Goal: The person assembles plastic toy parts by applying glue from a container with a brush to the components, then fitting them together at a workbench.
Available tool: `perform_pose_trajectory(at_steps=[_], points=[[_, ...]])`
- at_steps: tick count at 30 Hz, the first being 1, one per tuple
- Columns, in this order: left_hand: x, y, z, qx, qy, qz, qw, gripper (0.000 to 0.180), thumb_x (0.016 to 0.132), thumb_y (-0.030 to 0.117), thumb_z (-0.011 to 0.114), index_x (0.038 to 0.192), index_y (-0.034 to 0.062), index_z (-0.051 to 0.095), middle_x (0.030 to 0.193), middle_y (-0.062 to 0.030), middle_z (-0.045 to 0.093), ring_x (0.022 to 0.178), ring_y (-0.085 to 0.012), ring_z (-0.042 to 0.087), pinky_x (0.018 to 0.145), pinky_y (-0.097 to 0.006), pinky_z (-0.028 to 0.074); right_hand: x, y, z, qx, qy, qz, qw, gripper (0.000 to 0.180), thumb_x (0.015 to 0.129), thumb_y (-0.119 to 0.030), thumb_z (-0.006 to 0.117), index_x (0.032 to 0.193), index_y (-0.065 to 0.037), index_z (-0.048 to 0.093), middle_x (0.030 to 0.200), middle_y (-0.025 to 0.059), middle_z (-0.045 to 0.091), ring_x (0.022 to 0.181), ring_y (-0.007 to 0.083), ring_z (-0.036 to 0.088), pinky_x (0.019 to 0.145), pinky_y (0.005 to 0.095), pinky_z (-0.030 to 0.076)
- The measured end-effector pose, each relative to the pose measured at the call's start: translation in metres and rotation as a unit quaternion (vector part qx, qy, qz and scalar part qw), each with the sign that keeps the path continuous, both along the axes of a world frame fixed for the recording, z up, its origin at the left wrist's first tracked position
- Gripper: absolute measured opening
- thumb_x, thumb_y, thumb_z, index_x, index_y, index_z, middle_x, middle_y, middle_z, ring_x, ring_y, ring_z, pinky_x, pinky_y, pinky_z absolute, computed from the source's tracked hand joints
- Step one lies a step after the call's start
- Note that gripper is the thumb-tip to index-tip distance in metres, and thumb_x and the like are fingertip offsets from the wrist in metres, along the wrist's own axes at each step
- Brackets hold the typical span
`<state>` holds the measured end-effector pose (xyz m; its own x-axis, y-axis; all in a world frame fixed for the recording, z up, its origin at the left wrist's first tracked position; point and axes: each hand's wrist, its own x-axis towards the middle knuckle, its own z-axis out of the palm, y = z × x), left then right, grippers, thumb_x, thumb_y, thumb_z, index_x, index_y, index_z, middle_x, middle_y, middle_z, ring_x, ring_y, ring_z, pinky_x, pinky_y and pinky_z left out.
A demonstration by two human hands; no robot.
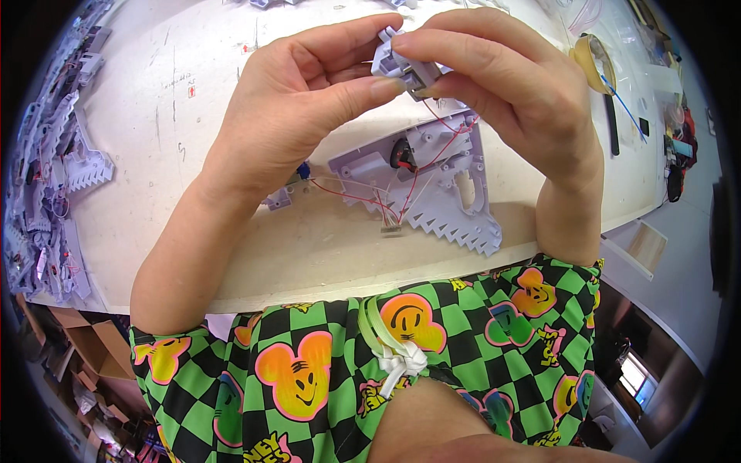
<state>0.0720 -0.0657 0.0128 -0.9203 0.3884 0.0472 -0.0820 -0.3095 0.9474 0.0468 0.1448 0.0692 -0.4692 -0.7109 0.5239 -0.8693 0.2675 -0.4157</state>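
Between my two hands, above the far part of the table, is a small pale lilac plastic part (388, 60) with a darker piece in its middle. My left hand (297, 92) pinches its left side between thumb and fingers. From the right, my right hand (517, 81) grips the same part with thumb and fingertips. A red wire hangs from it. Below lies a larger lilac plastic shell (440, 185) with a toothed edge, a round black component (402, 153) and red and white wires leading to a small connector (391, 230). A little blue piece (303, 170) is partly hidden beside my left wrist.
Many similar lilac shells with wires are heaped along the left table edge (58, 177). At the far right are a roll of yellowish tape (591, 63), a blue stick (624, 106) and a dark strip (611, 123). A cardboard box (104, 347) stands below left.
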Motion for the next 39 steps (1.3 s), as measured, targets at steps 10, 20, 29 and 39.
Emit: perform_pose_trajectory(at_steps=[10,20,29,39], points=[[0.003,0.005,0.007,-0.012,-0.003,0.015,1.0,0.05,0.084,0.0,0.067,0.132,-0.0043,0.052,0.122,-0.0139,0.062,0.111,-0.0175,0.061,0.099,-0.029,0.048,0.002,-0.004,0.013,0.076,0.051,-0.012,0.996,0.029,0.079,0.001,0.071,0.108,0.001,0.069,0.092,0.0129,0.068,0.077,0.0188,0.068,0.065,0.0256,0.057],[0.005,0.006,0.01,0.065,-0.091,0.01,0.994,0.044,0.092,0.011,0.063,0.131,-0.0034,0.05,0.109,-0.0106,0.065,0.104,-0.0156,0.064,0.099,-0.031,0.051,-0.004,0.002,-0.007,-0.019,0.023,-0.022,0.999,0.041,0.076,0.0,0.075,0.116,0.002,0.066,0.105,0.0176,0.069,0.085,0.0239,0.07,0.071,0.0288,0.058],[0.007,0.006,0.011,0.028,-0.024,0.036,0.999,0.05,0.089,0.01,0.068,0.132,-0.0031,0.048,0.12,-0.0136,0.062,0.108,-0.0201,0.063,0.097,-0.033,0.051,0.007,-0.01,-0.009,-0.058,0.046,-0.079,0.994,0.054,0.071,0.0,0.077,0.123,0.003,0.06,0.099,0.0157,0.066,0.085,0.0231,0.068,0.072,0.0296,0.058],[0.009,0.006,0.012,-0.097,0.223,0.101,0.965,0.045,0.083,-0.008,0.066,0.127,-0.0055,0.055,0.115,-0.015,0.064,0.1,-0.0183,0.065,0.086,-0.027,0.054,0.003,-0.001,-0.013,-0.137,-0.009,-0.057,0.989,0.042,0.068,-0.001,0.078,0.109,0.003,0.066,0.092,0.0152,0.07,0.078,0.0214,0.07,0.068,0.0282,0.056]])
